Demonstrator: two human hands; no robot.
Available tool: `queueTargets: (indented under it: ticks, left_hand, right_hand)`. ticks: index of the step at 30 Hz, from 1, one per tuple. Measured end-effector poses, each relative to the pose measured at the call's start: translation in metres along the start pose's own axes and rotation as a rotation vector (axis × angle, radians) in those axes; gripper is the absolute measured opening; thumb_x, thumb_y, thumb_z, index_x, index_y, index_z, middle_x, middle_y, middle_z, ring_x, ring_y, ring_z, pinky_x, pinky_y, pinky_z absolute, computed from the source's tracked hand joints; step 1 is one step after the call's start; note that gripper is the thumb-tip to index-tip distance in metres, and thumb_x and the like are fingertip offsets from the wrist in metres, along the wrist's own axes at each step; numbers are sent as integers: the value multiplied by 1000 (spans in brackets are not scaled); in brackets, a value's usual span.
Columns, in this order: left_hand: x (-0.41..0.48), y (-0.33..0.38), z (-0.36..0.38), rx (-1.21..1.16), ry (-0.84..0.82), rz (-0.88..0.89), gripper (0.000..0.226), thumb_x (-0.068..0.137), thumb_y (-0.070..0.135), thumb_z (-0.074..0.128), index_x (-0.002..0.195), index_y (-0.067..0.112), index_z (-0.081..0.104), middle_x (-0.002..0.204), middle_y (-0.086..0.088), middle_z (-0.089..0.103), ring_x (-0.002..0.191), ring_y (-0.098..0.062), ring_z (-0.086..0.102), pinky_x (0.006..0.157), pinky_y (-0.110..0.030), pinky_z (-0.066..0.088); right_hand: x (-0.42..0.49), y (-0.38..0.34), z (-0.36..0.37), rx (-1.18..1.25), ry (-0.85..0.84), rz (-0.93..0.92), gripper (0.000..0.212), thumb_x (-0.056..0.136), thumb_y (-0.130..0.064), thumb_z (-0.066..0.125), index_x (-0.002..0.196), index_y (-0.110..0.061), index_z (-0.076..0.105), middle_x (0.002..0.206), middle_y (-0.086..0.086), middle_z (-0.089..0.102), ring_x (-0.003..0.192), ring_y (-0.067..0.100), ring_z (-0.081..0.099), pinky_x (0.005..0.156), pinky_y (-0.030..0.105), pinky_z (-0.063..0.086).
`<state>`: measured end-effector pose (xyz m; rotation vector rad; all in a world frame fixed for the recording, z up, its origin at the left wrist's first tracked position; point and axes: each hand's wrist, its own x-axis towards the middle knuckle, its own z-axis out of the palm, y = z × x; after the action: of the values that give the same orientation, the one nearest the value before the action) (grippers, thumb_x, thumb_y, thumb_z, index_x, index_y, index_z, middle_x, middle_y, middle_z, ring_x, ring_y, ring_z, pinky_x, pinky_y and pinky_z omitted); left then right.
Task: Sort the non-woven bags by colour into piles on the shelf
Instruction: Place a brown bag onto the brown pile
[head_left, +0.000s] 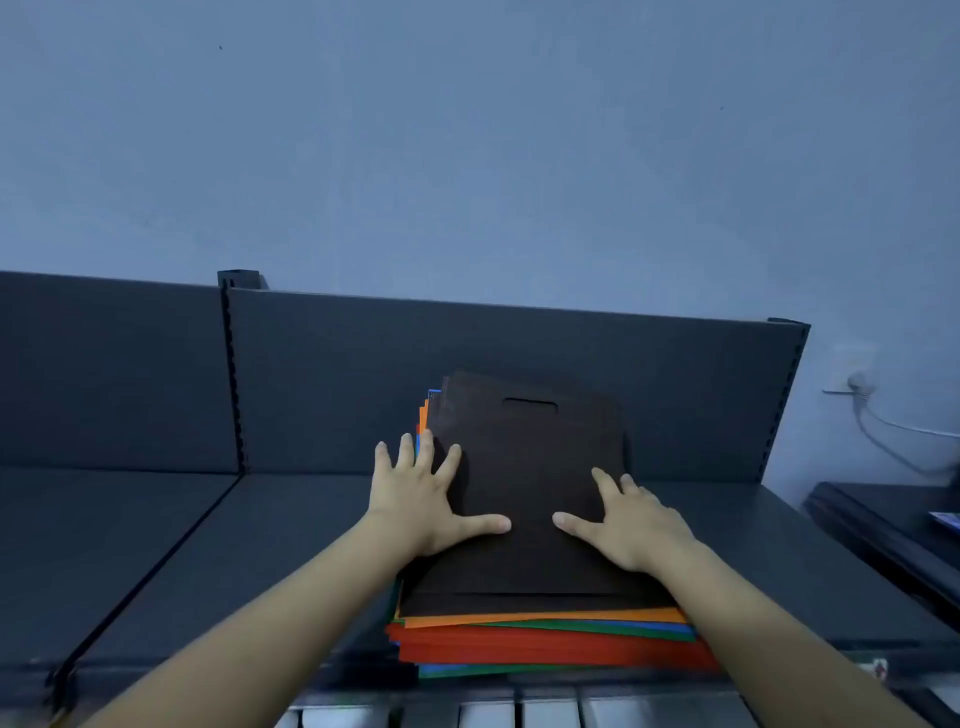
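Note:
A mixed stack of flat non-woven bags (545, 642) lies on the dark grey shelf (260, 545), with orange, green, red and blue edges showing at its front and left. On top lies a dark brown bag (530, 467) with a cut-out handle at its far end. My left hand (423, 499) rests flat on the top bag's left side, fingers spread. My right hand (626, 525) lies flat on its right side, fingers spread, thumb pointing left. Neither hand grips anything.
The shelf's back panel (519, 353) rises behind the stack, with a slotted upright (234, 374) to the left. Bare shelf surface extends left and right of the stack. A wall socket with a white cable (862, 395) and a dark ledge (883, 525) are at the right.

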<state>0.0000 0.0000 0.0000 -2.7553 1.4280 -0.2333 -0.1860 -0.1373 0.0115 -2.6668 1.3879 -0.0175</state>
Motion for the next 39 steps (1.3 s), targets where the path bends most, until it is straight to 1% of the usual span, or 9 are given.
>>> queueTargets:
  ticks: [4,8,12,20,26,29,32,36,39]
  left_hand:
    - [4,3,2,-20,2,2,126,52,100,6,154,27,-6,162,-15,-1,148,-33,2,118,-53,4]
    - [7,12,8,-155,-70,-17,119,62,97,17,155,25,-1,161,-19,0,146,-33,13,118,-47,12]
    - [6,21,7,-346,-144,-47,113,72,88,37,155,21,1,159,-21,-12,147,-39,4,117,-45,15]
    - [11,17,-5,-596,49,-127,97,73,54,74,146,16,24,159,-19,-7,140,-38,19,112,-43,27]
    - [6,10,-8,-709,304,-23,89,79,27,76,148,15,21,156,-6,15,134,-29,26,110,-35,29]
    - [10,4,-11,-1015,353,-29,85,80,11,73,148,14,21,136,-1,45,127,-21,43,94,-20,35]
    - [23,-12,-11,-1325,171,-129,82,82,11,71,147,16,22,125,0,58,115,-21,57,95,-30,46]
    - [28,-31,-6,-1551,-204,-73,42,87,0,65,125,12,55,117,-7,69,104,-25,68,94,-43,53]
    - [27,-36,-4,-1687,-195,-121,37,89,-7,58,122,10,58,113,-12,70,97,-28,69,76,-38,58]
  right_hand:
    - [7,0,4,76,-37,25,100,80,-80,38,154,-27,-3,160,15,13,145,31,22,113,44,31]
    - [14,-3,6,334,-10,60,113,72,-68,67,154,-22,4,154,12,28,139,31,33,109,43,37]
    - [22,-6,9,413,-24,140,111,64,-62,77,147,-16,21,148,14,33,132,32,40,105,44,41]
    - [25,-18,0,389,-77,192,105,65,-52,82,144,-11,26,141,8,46,127,29,47,101,40,44]
    - [26,-20,5,425,-71,193,103,60,-56,82,139,-14,32,136,5,52,126,29,48,105,41,39]
    - [24,-21,4,430,-64,184,102,59,-58,82,138,-14,34,136,5,53,127,29,47,106,41,39]
    - [20,-20,3,451,-61,169,101,60,-57,82,138,-13,35,137,5,52,127,28,47,105,40,41]
    - [14,-15,2,517,-27,128,92,71,-52,78,141,-11,35,140,4,48,127,26,48,93,32,43]
    - [11,-15,2,594,11,115,84,75,-54,74,138,-11,40,139,3,50,123,23,51,91,32,44]
